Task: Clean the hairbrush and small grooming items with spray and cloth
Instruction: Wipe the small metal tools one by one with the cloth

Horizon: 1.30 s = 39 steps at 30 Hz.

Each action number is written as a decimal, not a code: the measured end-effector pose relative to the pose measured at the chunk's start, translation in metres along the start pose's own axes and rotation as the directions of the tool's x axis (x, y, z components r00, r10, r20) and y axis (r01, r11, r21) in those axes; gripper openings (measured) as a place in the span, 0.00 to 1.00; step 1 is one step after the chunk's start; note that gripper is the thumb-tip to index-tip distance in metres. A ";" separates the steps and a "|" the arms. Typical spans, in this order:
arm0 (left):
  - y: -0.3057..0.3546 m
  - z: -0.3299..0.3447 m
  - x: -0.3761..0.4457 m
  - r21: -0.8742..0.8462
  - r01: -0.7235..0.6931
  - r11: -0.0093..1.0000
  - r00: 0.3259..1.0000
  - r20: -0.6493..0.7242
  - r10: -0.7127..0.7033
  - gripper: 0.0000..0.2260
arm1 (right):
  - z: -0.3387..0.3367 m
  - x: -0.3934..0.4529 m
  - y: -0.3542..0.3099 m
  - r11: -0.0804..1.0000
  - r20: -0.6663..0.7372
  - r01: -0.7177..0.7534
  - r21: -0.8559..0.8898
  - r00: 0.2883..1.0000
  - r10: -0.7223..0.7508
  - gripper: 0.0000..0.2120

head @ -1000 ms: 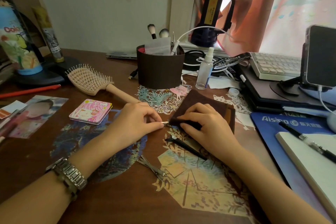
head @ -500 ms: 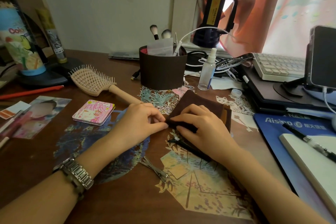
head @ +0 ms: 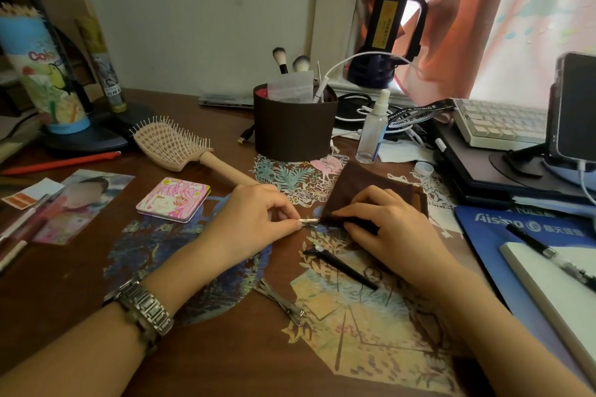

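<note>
- Looks like we're mid-wipe on one of the small grooming bits: the left hand [head: 254, 219] is pinching a thin metal tool [head: 308, 220] by its end, and the other end is tucked into the edge of the brown cloth [head: 364, 190].
- The right hand [head: 383, 222] has its fingers curled over that folded cloth, clamping it down around the tool's tip on the desk [head: 80, 274]. Honestly can't tell what the tool is, maybe tweezers or a cuticle pusher; too small and glinty here.
- Next move, I'd guess: drag the tool out through the fold while keeping the cloth pressed, then rotate it to get the other face. Needs a steady pinch since it's slim and slippery.
- Plenty left to do by the look of it: the paddle hairbrush [head: 171, 145] lies bristles-up further back to the left, untouched by either hand, and the nail clippers [head: 282, 301] and a black clip-like thing [head: 340, 266] lie nearer the person.
- The spray bottle [head: 372, 129] stands upright behind the cloth, beside the brown holder [head: 295, 129], its cap [head: 423, 167] off and lying nearby.
</note>
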<state>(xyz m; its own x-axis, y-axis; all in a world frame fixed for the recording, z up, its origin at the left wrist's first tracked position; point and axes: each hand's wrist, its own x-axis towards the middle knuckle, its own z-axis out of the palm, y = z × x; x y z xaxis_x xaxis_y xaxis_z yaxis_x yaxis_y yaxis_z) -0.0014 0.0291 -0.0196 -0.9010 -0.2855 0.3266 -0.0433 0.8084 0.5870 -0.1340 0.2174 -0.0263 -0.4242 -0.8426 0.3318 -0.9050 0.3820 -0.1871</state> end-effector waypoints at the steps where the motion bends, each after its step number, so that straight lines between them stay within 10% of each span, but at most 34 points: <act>1: 0.000 0.000 0.000 0.006 -0.003 1.000 1.000 0.000 0.003 0.04 | -0.001 -0.001 0.003 1.000 0.000 -0.006 0.006 1.000 0.006 0.13; 39: -0.002 -0.015 -0.006 0.074 0.126 0.989 0.987 0.096 -0.133 0.04 | -0.002 -0.005 0.004 0.994 0.007 -0.047 0.096 0.999 0.047 0.13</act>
<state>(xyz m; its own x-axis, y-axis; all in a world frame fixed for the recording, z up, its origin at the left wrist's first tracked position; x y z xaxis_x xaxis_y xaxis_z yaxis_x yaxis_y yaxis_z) 0.0102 0.0215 -0.0116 -0.9244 -0.3398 0.1733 -0.1886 0.8020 0.5668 -0.1359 0.2239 -0.0267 -0.4659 -0.8263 0.3165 -0.8768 0.3830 -0.2908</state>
